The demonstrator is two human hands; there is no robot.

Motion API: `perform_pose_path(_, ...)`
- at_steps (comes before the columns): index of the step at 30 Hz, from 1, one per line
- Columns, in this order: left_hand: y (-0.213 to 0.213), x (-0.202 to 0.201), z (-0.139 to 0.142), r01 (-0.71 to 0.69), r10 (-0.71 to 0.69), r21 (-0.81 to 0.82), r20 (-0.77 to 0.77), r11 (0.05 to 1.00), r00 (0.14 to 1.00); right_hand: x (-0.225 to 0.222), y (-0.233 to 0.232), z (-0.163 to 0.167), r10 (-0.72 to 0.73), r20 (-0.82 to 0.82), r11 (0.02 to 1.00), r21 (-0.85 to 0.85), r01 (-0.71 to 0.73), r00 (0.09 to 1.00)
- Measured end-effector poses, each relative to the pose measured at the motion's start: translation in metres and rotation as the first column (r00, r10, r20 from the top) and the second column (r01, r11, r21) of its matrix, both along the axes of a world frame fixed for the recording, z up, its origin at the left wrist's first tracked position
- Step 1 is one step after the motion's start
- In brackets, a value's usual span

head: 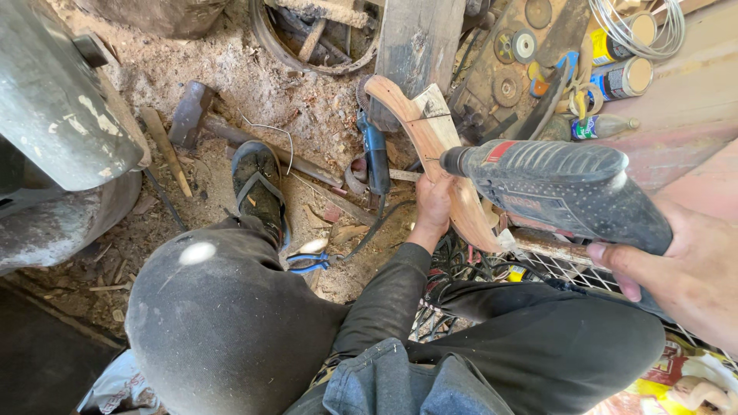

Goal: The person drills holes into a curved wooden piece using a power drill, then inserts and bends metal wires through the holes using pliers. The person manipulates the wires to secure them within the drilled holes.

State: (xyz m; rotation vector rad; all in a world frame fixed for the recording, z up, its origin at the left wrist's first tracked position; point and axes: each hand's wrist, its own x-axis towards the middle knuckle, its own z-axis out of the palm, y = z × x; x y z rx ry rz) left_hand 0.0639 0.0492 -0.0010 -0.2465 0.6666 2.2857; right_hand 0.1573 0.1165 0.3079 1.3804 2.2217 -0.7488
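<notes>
Two hands | left grip [435, 201] on curved wood [430, 131] | right [684, 273] holding drill [553, 188]

Person: dark grey long sleeve [388, 288], dusty black trousers [223, 315], black strapped sandal [259, 188], denim cloth at waist [400, 380].

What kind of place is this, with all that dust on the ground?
Probably a small woodworking workshop. Pale sawdust covers the floor, the right hand holds a dark blue-grey power drill against a curved light wooden piece gripped by the left hand, and round grinding discs lie nearby.
</notes>
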Motion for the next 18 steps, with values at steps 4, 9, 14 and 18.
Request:
perform_pose_path(4,0.000,0.000,0.000,-0.002,0.002,-0.001,-0.028,1.000,1.000,0.000,0.002,-0.002,-0.013,0.000,1.000,-0.009,0.013,1.000)
perform_pose_path(9,-0.003,-0.001,0.000,0.013,-0.012,0.012,-0.031,1.000,0.999,0.005,0.013,-0.008,0.007,-0.007,0.999,-0.039,-0.007,1.000)
perform_pose_path(14,-0.002,0.000,-0.001,0.013,-0.013,-0.012,-0.046,1.000,0.999,0.010,0.019,-0.013,-0.009,-0.007,0.999,-0.049,0.008,1.000)
perform_pose_path(18,-0.001,0.003,-0.006,0.026,-0.028,-0.053,-0.042,0.998,0.999,0.008,0.019,-0.014,-0.011,-0.008,0.999,-0.041,0.011,1.000)
